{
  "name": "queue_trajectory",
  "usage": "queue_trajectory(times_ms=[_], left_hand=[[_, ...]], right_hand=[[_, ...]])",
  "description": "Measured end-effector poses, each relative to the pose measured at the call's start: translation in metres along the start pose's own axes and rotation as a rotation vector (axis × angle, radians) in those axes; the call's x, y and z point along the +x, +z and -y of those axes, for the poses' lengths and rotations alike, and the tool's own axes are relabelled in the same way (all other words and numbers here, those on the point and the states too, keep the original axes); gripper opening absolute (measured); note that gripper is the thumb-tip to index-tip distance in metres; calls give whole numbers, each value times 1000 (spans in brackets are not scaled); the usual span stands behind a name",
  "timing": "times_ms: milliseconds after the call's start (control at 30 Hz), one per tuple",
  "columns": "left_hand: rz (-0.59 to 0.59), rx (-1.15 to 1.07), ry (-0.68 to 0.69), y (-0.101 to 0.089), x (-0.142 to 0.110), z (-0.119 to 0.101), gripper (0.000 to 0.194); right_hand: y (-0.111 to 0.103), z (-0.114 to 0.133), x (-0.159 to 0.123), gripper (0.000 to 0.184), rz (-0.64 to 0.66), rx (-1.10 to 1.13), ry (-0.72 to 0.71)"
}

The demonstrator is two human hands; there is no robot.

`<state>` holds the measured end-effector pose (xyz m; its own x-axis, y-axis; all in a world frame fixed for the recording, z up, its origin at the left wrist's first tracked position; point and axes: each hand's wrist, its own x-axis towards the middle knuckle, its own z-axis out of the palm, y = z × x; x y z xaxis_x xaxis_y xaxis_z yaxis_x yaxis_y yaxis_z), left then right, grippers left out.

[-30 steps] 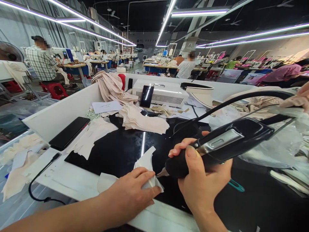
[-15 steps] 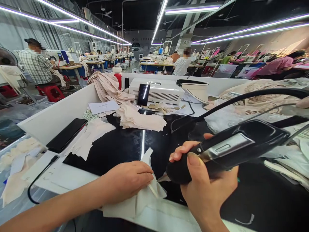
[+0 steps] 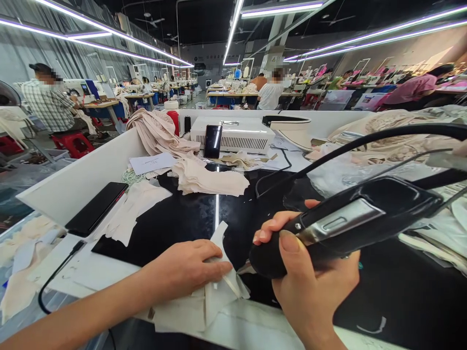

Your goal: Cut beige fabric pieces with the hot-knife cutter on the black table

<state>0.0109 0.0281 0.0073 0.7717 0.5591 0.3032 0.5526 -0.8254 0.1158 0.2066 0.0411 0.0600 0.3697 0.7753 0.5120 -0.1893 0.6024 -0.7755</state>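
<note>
My right hand point(image 3: 310, 272) is wrapped around a black corded hand tool point(image 3: 350, 218) with a silver side panel and a thick cable. The tool's rounded end points left above the black mat, and its working part is hidden. My left hand point(image 3: 197, 267) rests palm down on a pale fabric piece point(image 3: 222, 291) at the mat's front edge, its fingers stretched out and slightly apart. A curved tip of that fabric reaches out beyond the fingers. The black mat point(image 3: 182, 223) lies under the work.
A stack of cut fabric point(image 3: 211, 177) lies mid-mat. Behind it are a phone point(image 3: 212, 141) and a vented white box point(image 3: 241, 133). Another phone point(image 3: 97, 209) lies left. The tool's black cable point(image 3: 365, 143) arches right, over plastic-wrapped fabric. Other people sit at machines farther off.
The view has shifted slightly. My left hand has moved a little left on the fabric and a gap shows between its fingers. My right hand keeps the tool in nearly the same place.
</note>
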Motion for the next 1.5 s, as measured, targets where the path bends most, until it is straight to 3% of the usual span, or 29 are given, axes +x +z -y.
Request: queue_trajectory(times_ms=[767, 1500], left_hand=[[-32, 83, 8, 6, -2, -5, 23], [-65, 46, 18, 8, 0, -4, 23]], right_hand=[[7, 2, 8, 44, -60, 23, -10], [18, -15, 14, 46, -30, 54, -13]])
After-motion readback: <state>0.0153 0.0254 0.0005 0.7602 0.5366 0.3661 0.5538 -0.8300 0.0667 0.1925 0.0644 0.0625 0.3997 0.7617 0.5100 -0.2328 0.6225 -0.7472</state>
